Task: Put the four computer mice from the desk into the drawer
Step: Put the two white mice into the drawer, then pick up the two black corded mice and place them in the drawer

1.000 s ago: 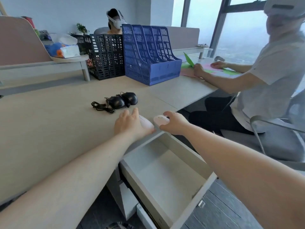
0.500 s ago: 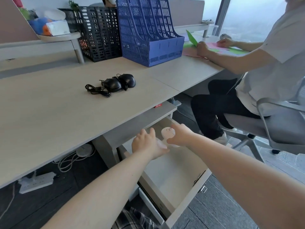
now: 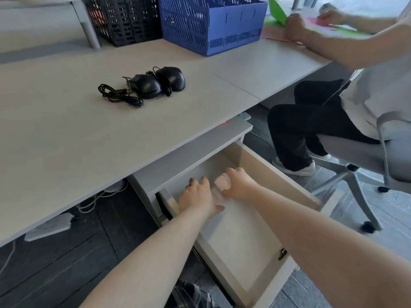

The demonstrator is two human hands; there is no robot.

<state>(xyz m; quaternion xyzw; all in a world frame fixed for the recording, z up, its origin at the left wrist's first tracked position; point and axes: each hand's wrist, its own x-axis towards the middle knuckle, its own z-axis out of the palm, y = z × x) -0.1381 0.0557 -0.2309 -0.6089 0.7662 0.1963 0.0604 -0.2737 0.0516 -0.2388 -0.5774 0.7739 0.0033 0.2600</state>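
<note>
The 2 white mice are now down inside the open drawer point(image 3: 278, 174), far end, where 0.5 s ago they were only at its mouth. The right hand point(image 3: 239, 185) is closed around 1 white mouse point(image 3: 222, 182). The left hand point(image 3: 196, 196) lies curled over the other, which is largely hidden. The 2 black mice point(image 3: 158, 82) and their cable point(image 3: 117, 97) remain on the desk point(image 3: 66, 130). Judgement: task half complete. The drawer's near floor is open; the desk edge overhangs its far end.
</note>
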